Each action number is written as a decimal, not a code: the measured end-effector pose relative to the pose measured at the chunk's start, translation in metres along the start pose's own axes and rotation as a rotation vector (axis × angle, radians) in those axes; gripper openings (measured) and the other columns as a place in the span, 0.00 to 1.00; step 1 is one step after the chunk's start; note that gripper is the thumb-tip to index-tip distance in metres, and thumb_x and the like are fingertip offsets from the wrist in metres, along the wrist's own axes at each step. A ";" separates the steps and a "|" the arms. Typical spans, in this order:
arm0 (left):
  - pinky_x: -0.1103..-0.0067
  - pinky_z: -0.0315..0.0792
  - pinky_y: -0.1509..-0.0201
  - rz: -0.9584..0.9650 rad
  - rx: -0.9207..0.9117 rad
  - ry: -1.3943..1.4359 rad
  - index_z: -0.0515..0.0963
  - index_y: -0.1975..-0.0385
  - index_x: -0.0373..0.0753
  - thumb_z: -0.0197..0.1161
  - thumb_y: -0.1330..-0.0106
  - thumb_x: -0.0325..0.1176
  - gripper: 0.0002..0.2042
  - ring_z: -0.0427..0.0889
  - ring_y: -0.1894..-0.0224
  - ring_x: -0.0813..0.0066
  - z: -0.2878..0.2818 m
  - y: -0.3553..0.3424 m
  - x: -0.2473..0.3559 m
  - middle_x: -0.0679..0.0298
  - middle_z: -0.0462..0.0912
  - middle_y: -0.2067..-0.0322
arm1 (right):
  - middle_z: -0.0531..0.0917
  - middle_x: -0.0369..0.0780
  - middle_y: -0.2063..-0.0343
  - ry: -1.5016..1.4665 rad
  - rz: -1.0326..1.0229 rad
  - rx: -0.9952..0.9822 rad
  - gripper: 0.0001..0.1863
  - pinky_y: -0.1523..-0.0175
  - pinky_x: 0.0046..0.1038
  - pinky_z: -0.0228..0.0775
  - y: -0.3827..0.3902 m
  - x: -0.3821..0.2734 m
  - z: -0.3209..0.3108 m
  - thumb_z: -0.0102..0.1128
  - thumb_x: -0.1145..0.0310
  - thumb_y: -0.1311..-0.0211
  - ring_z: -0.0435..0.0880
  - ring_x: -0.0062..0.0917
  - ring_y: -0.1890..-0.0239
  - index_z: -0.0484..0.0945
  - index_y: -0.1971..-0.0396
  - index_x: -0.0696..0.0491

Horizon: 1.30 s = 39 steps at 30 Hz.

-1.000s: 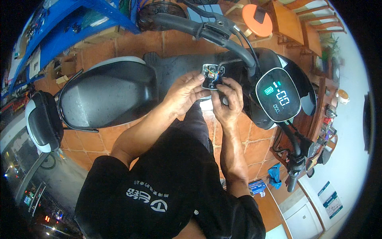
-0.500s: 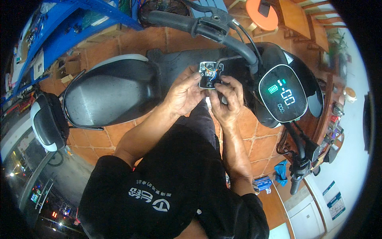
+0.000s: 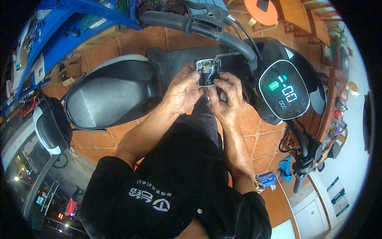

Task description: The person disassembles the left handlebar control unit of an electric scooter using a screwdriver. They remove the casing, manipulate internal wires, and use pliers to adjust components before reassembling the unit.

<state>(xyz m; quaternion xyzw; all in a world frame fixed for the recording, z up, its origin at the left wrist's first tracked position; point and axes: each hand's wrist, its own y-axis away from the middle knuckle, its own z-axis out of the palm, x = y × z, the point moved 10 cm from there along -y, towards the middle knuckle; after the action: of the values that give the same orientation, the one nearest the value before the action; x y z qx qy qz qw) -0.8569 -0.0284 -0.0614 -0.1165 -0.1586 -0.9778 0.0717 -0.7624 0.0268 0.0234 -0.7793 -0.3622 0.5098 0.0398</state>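
Note:
Between my two hands is an opened switch housing (image 3: 208, 73), a small dark box with a pale rim and thin orange, white and blue wires inside. A dark cable runs from its upper corner toward the handlebar (image 3: 234, 42). My left hand (image 3: 182, 91) grips the housing's left side, its thumb on the rim. On the right and lower edge, my right hand (image 3: 227, 97) has its fingers bent against the housing. A small greyish piece shows among the right fingers, too hidden to name. Beneath the housing lies the scooter's dark footboard area (image 3: 179, 61).
A black scooter seat (image 3: 113, 93) is at left, and a lit display (image 3: 284, 89) at right. Above hangs a handlebar grip (image 3: 165, 20) with its brake lever. Blue shelving (image 3: 79, 30), an orange round stool (image 3: 260, 12) and a blue box (image 3: 267, 180) stand around on tiled floor.
The housing and both hands have shifted very slightly left in view. My grip looks much the same, with the fingers of the right hand still at the housing's edge.

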 end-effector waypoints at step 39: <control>0.67 0.72 0.42 0.004 0.009 0.042 0.71 0.45 0.37 0.52 0.30 0.35 0.17 0.78 0.47 0.66 -0.015 -0.001 0.000 0.56 0.79 0.49 | 0.77 0.47 0.58 -0.077 -0.006 0.014 0.16 0.70 0.23 0.76 -0.001 0.002 0.004 0.69 0.84 0.58 0.84 0.26 0.71 0.78 0.67 0.54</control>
<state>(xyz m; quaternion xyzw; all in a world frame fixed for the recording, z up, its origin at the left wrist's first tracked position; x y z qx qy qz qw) -0.8602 -0.0319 -0.0756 -0.0957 -0.1615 -0.9792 0.0774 -0.7657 0.0274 0.0207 -0.7578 -0.3623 0.5417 0.0331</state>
